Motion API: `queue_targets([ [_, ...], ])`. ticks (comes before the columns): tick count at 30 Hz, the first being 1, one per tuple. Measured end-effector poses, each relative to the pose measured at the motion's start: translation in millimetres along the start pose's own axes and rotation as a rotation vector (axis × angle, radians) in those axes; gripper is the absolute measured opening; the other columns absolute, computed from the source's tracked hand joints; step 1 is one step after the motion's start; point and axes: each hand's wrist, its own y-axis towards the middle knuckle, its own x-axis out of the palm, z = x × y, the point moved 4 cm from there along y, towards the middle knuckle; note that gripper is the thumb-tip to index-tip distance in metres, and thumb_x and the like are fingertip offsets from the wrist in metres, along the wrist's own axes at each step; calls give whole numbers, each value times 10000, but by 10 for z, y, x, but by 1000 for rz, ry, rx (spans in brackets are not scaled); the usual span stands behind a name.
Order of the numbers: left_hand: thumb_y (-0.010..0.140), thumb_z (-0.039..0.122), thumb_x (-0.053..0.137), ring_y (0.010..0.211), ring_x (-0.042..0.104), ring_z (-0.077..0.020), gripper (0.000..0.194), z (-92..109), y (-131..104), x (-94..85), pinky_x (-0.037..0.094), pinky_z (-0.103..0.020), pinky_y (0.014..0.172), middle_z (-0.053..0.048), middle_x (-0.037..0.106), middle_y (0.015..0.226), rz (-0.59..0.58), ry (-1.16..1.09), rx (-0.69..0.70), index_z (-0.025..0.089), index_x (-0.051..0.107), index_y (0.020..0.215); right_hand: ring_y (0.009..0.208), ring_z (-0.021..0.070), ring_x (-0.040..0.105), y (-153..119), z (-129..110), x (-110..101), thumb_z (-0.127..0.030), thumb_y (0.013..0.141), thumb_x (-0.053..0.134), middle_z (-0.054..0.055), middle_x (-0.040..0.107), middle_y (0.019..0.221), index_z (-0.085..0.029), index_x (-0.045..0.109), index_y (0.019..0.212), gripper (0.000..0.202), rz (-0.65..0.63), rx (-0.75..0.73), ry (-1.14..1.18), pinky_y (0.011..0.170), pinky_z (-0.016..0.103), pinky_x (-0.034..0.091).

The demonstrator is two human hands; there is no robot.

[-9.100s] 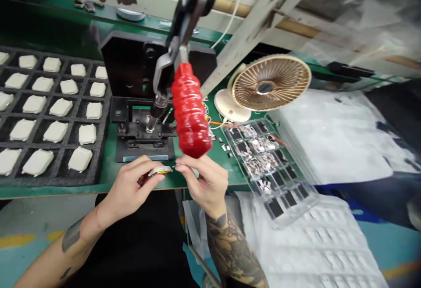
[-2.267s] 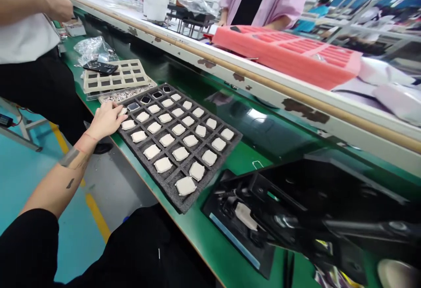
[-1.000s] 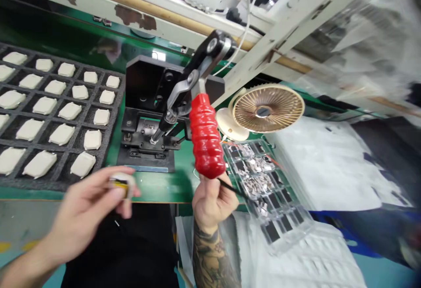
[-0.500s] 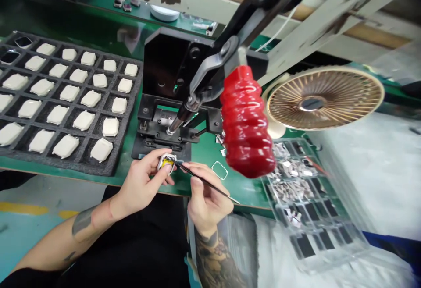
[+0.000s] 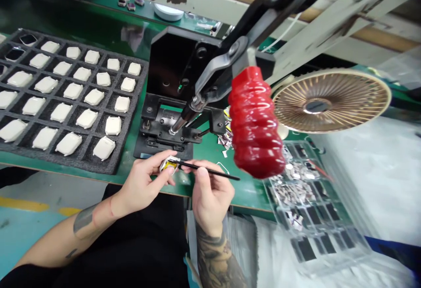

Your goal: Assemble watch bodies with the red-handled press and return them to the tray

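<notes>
A: What are the hands doing?
B: The left hand (image 5: pixel 141 185) pinches a small white case (image 5: pixel 169 164), yellow inside, between thumb and fingers. The right hand (image 5: pixel 212 196) pinches a slim black tool (image 5: pixel 213 172), its tip at the case.
A: Where's that case?
B: Near the front edge of the green table (image 5: pixel 248 191), just in front of the black press (image 5: pixel 164 77).
A: Anything close by?
B: A thin white frame (image 5: pixel 223 166), partly hidden by the right hand. The press's red handle (image 5: pixel 256 126) hangs above, hiding part of the table.
A: And the room sideways?
B: Leftward, a narrow green strip, then the foam tray (image 5: pixel 82 163) of white pieces (image 5: pixel 68 143). Rightward, a wider strip reaches the clear compartment box (image 5: pixel 297 255), which juts past the table edge. The fan (image 5: pixel 332 101) stands behind.
A: Any writing?
B: The fan's hub has a mark, too blurred to read.
</notes>
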Motion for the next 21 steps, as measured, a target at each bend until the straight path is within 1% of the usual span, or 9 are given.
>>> queue_targets([
  [3,1080,301,724,780,844,-196,389,-8,5,10,691,-259,746,-70,863,939,-25,-131,-8,158,723,1443,839,202,797,-27,11,44,-275,1097,666,55,806,991,-249,796,1114,134,-104,92,132,769,363,672],
  [5,1075,319,737,825,852,-211,403,-9,12,11,695,-277,755,-101,868,1034,4,-209,-5,151,702,1440,885,237,791,-54,-48,61,-294,1082,688,64,795,957,-243,799,1111,126,-156,9,129,820,431,673],
  [7,1069,329,750,828,854,-214,412,-5,20,9,693,-282,746,-119,866,1082,51,-275,-7,148,681,1432,903,256,780,-72,-127,30,-292,1063,709,71,787,933,-234,809,1129,133,-90,-157,84,841,470,665],
  [9,1065,328,758,792,852,-211,416,5,26,6,690,-280,725,-116,864,1054,84,-321,-19,148,666,1429,913,257,774,-80,-172,-20,-266,1052,714,73,791,950,-233,813,1154,146,55,-278,34,812,457,663],
  [12,1046,340,784,799,856,-223,408,43,29,2,697,-291,736,-120,858,1045,70,-335,-32,144,687,1391,964,252,782,-67,-132,-23,-225,1043,713,80,802,1031,-240,812,1152,148,156,-227,-59,792,426,673],
  [14,1047,380,780,855,865,-245,378,74,36,-4,707,-314,776,-140,853,1083,32,-338,-21,136,719,1329,948,243,781,-54,-102,6,-225,1047,705,77,799,1030,-242,809,1127,133,120,-148,-64,764,406,671],
  [16,1059,414,758,882,869,-265,365,86,47,-19,712,-330,786,-155,854,1091,17,-364,-23,129,737,1285,870,217,761,-29,-146,-18,-236,1055,695,55,779,954,-247,803,1093,115,86,-142,12,730,381,652],
  [18,1061,413,755,861,867,-265,372,65,57,-36,712,-333,762,-157,859,1066,34,-386,-58,125,736,1295,782,189,721,49,-268,-146,-263,1059,694,26,740,860,-253,793,1058,99,81,-173,110,709,361,630],
  [21,1052,396,773,857,861,-257,419,14,48,-36,705,-329,753,-147,860,1062,36,-341,-114,135,711,1374,696,164,650,324,-544,-494,-320,1038,734,0,671,758,-249,776,990,96,101,-232,154,657,318,579],
])
